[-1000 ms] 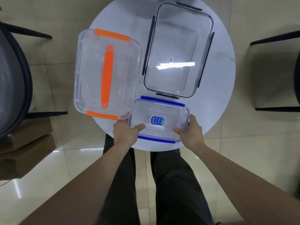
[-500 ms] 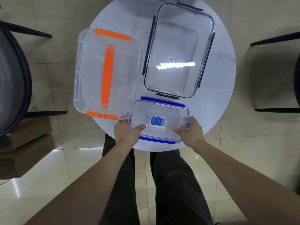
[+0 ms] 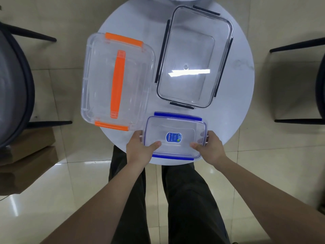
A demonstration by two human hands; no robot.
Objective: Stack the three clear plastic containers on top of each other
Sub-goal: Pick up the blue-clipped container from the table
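Three clear lidded containers lie on a round white table (image 3: 237,95). The small one with blue clips (image 3: 175,127) sits at the near edge, a blue label on its lid. My left hand (image 3: 139,147) grips its left end, thumb on the lid. Its right end is held by my right hand (image 3: 209,147), thumb also on top. The large container with orange handle and clips (image 3: 98,76) is at the left, overhanging the table edge. The container with dark clips (image 3: 191,53) lies at the back right.
Dark chairs stand at the left (image 3: 15,81) and right (image 3: 299,48) of the table. Cardboard boxes (image 3: 28,154) rest on the tiled floor at the left. My legs show below the table edge.
Both hands stay on the blue-clipped container. It looks very slightly raised or shifted toward me; otherwise nothing has moved.
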